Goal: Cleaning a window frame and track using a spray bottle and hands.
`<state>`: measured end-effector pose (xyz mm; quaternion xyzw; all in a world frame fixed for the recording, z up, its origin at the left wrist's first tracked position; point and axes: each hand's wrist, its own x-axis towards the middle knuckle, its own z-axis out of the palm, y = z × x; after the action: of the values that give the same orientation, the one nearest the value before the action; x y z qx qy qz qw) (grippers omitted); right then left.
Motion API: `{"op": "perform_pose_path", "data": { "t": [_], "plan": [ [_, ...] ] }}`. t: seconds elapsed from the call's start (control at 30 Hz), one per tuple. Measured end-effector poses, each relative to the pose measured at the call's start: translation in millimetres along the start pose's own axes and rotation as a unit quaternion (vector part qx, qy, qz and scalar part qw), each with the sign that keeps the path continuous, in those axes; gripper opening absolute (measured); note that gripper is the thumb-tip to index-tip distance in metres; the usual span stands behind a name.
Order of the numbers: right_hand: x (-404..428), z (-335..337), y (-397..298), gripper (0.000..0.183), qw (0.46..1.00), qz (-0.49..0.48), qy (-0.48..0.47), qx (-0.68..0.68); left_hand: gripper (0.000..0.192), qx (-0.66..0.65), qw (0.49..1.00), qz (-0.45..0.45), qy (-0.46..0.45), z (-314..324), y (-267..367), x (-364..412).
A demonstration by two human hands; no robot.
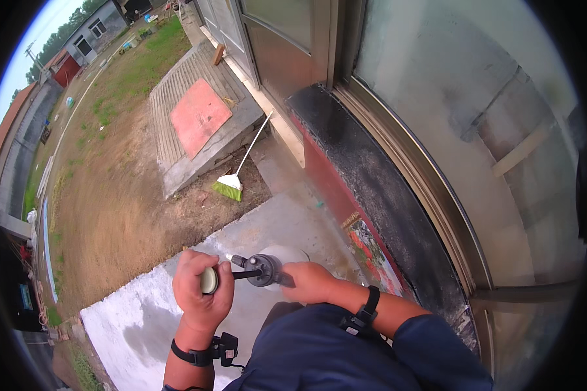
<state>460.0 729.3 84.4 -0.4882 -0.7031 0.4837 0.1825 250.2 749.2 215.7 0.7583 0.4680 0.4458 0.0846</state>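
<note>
A hand-pump pressure sprayer is held in front of my body, with its dark grey pump head [260,270] facing up at me. Below the head, part of its whitish translucent bottle [289,254] shows; my right hand covers some of it. My left hand [203,286] is wrapped around the pale round knob [209,280] at the end of the black pump rod [246,274], which is drawn out of the head. A nozzle with a white tip [234,258] juts towards the upper left. My right hand [309,282] grips the sprayer's grey handle.
Along the right runs a black window sill [372,176] under a large glass pane [450,97]. A broom [229,183] with green bristles leans by the concrete ramp [176,127], where a red mat [200,117] lies. Concrete paving [142,313] borders the dirt yard [107,220].
</note>
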Motion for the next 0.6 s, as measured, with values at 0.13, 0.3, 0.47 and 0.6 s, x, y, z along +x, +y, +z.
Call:
{"op": "perform_pose_path", "data": {
  "t": [0.13, 0.3, 0.47, 0.6],
  "plan": [
    [47, -30, -15, 0.025, 0.999, 0.015, 0.038, -0.019, 0.029, -0.005, 1.000, 0.025, -0.004, 31, -39, 44],
    [88, -60, -35, 0.028, 0.994, 0.006, 0.107, 0.011, 0.031, -0.064, 0.993, 0.056, -0.081, 80, -96, 70],
    [117, -80, -40, 0.029, 0.983, 0.075, 0.166, -0.017, 0.031, -0.146, 0.962, 0.167, -0.157, 76, -120, 158],
    [131, -83, -47, 0.029, 0.963, 0.127, 0.236, -0.010, 0.034, -0.213, 0.941, 0.248, -0.090, 53, -121, 243]
  ]
}}
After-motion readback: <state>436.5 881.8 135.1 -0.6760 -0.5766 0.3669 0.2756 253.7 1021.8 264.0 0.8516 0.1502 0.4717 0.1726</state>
